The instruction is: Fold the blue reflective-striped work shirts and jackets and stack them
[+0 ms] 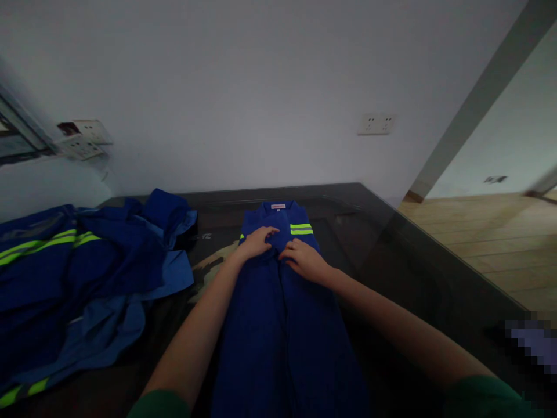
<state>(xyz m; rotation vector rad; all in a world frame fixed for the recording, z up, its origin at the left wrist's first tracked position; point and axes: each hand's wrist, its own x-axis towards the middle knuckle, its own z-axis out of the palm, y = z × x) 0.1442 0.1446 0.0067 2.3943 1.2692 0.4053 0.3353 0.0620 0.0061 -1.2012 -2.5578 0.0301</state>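
Observation:
A blue work jacket (278, 217) lies in front of me, collar away from me, with a label inside the collar and a yellow-green and silver stripe at the right of its chest. Dark blue cloth (256, 342) runs from it towards me, split by a long dark line; I cannot tell whether it is the same garment. My left hand (257, 242) rests on the jacket, its fingers stretched out and apart. Close by on the right, my right hand (307, 261) has its fingers bent onto the cloth around a fold at the middle.
More blue work clothing (108, 249) with reflective stripes lies crumpled at the left of the dark table (383, 249). A white wall with sockets (376, 123) rises behind the table. Wooden floor shows at the right, and a pixelated patch covers something at the table's right edge.

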